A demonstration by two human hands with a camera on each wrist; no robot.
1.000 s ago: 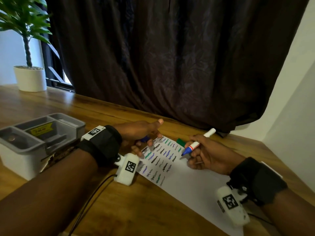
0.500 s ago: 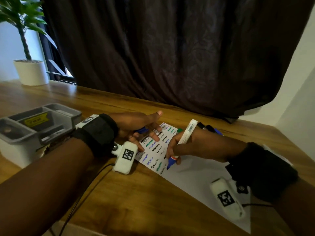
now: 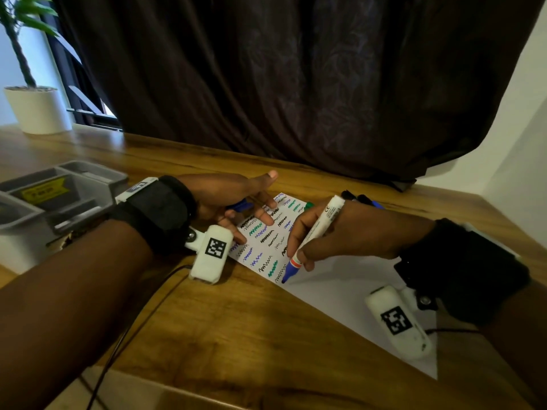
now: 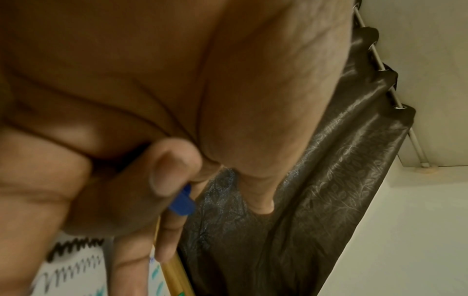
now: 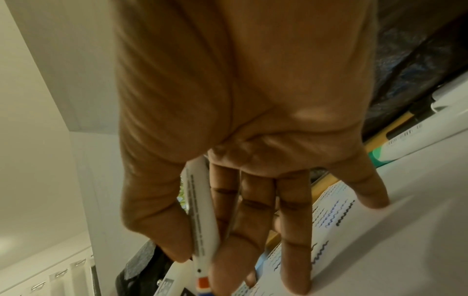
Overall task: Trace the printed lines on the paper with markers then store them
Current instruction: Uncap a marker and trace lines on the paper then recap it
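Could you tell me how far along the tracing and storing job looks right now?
Partly done: many squiggles on the paper are already coloured black, green and blue. The right hand holds the blue marker, tip at a faint squiggle; the left hand steadies the sheet, holding the blue cap. Several faint squiggles remain, and no markers show in the grey organizer tray.

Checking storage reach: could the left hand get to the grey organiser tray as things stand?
Probably yes, but not freely: the tray sits just beside the left hand, nothing between them, yet that hand holds a blue cap and steadies the paper.
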